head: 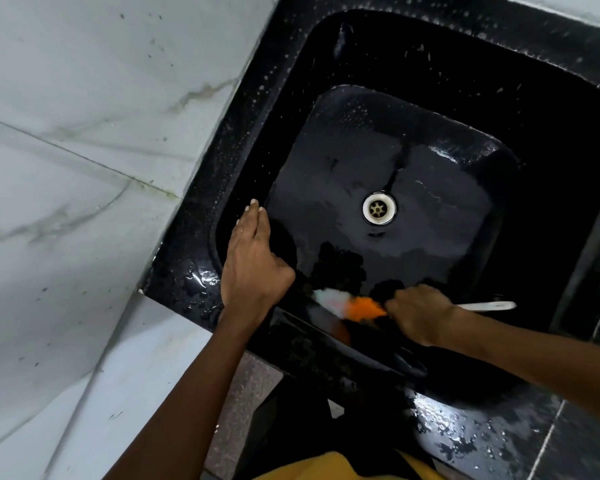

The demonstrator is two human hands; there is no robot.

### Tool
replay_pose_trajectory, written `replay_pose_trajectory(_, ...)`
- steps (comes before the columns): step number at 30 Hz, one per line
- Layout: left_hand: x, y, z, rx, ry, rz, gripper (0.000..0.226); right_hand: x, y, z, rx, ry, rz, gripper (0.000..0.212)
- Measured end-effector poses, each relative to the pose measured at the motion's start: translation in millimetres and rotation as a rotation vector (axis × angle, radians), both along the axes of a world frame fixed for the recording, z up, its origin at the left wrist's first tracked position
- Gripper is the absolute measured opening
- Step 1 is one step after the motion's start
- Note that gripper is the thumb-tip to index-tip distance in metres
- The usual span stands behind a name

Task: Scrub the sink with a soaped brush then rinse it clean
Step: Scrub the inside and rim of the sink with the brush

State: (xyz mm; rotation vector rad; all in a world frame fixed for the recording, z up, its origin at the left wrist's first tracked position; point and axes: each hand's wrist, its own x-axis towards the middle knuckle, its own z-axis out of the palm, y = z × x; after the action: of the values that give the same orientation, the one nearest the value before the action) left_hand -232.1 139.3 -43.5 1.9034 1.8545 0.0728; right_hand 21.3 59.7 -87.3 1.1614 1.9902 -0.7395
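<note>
A glossy black sink fills the middle of the head view, wet and speckled with droplets, with a white-ringed drain in its floor. My right hand grips a brush with white and orange bristles, blurred, against the sink's near inner wall. The brush's pale handle sticks out to the right behind my hand. My left hand lies with straight fingers along the sink's left inner wall, near the front left corner.
White marbled tiles cover the wall to the left of the sink. Dark wet tiles lie at the lower right. A yellow garment shows at the bottom edge.
</note>
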Motion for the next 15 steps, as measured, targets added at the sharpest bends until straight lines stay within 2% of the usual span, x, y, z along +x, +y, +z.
replay_pose_trajectory(4,-1,1,-1,-0.017,0.015,-0.017,0.088,-63,13,-15,0.048,0.105,-0.107,0.031)
replay_pose_trajectory(6,0,1,-1,-0.019,0.038,-0.029,0.087,-68,18,-11,0.074,0.119,-0.104,0.032)
replay_pose_trajectory(8,0,1,-2,-0.012,0.060,-0.042,0.085,-46,17,1,0.091,0.075,-0.069,0.030)
replay_pose_trajectory(12,1,1,-3,-0.008,0.067,-0.053,0.084,9,-11,35,0.022,-0.188,0.023,0.030)
replay_pose_trajectory(15,2,1,-2,-0.023,0.084,-0.075,0.082,0,-21,42,0.035,-0.143,-0.018,0.031)
